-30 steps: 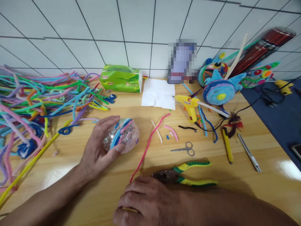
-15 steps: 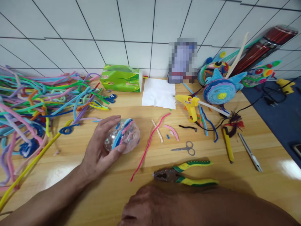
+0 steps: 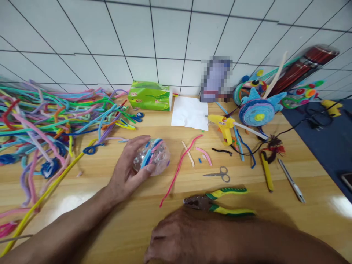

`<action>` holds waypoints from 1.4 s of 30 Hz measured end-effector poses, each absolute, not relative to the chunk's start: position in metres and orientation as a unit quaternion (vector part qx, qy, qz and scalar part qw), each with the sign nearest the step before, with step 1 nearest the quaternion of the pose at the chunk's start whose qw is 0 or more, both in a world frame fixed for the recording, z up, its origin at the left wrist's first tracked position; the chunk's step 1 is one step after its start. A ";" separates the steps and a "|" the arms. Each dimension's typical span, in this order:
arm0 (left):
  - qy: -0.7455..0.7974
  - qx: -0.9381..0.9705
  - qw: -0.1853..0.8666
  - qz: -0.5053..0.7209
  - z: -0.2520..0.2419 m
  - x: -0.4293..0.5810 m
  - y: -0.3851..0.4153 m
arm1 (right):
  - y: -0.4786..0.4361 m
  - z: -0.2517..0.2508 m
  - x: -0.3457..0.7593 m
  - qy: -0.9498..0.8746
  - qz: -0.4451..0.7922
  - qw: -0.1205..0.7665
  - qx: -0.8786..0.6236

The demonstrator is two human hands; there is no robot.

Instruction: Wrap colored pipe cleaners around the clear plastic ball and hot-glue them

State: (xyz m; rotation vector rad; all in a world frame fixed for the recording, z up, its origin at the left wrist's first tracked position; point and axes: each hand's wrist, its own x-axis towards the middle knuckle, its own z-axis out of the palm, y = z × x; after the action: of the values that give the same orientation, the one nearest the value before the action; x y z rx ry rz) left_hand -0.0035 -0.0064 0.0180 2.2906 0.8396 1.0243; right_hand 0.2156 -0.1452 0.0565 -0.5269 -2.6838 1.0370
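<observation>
My left hand (image 3: 131, 167) is wrapped round a clear, roundish ball (image 3: 162, 158), thumb in front and fingers behind. Strips of light blue, dark blue and pink pipe cleaner run across the top of this ball. It rests on or just above the wooden table (image 3: 115, 231); which one I cannot tell. Close to the front edge lies my right hand (image 3: 172, 234), its back up and its fingers curled in, with no object showing in it. Just beyond it are pliers (image 3: 202, 202) with yellow-green handles. A long pink pipe cleaner (image 3: 178, 172) lies between the ball and small scissors (image 3: 220, 174).
Many coloured pipe cleaners (image 3: 55, 113) pile up at left. Along the tiled wall stand a green tissue pack (image 3: 150, 97) and white paper (image 3: 189, 113). A yellow glue gun (image 3: 226, 130), blue disc-shaped craft (image 3: 257, 113), yellow cutter (image 3: 266, 171) and silver cutter (image 3: 292, 181) lie at right.
The camera view has swung slightly left and up, so most table items appear farther right. My left hand keeps its hold on the ball; my right hand stays by the pliers.
</observation>
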 end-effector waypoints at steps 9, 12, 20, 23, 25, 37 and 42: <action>0.302 0.835 0.250 0.387 0.017 -0.001 -0.006 | -0.168 0.014 0.176 -0.928 0.315 0.103 -0.168; 0.300 0.838 0.248 0.382 0.018 -0.002 -0.006 | -0.178 -0.009 0.174 -0.932 0.283 0.166 -0.156; 0.312 0.836 0.249 0.375 0.017 -0.004 -0.007 | -0.181 -0.010 0.180 -0.919 0.255 0.255 -0.158; 0.318 0.836 0.248 0.372 0.018 -0.004 -0.007 | -0.181 -0.012 0.178 -0.925 0.250 0.238 -0.158; 0.322 0.836 0.250 0.367 0.019 -0.004 -0.006 | -0.180 -0.012 0.177 -0.929 0.248 0.228 -0.156; 0.313 0.832 0.260 0.376 0.019 -0.003 -0.007 | -0.178 -0.006 0.180 -0.924 0.255 0.238 -0.157; 0.315 0.830 0.264 0.377 0.018 -0.003 -0.007 | -0.181 -0.009 0.180 -0.922 0.252 0.246 -0.158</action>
State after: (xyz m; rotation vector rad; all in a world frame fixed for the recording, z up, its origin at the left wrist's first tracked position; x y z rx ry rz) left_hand -0.0026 -0.0067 0.0179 2.2426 0.8520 1.0188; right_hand 0.1801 -0.1810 -0.0089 -0.4317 -2.5173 0.6882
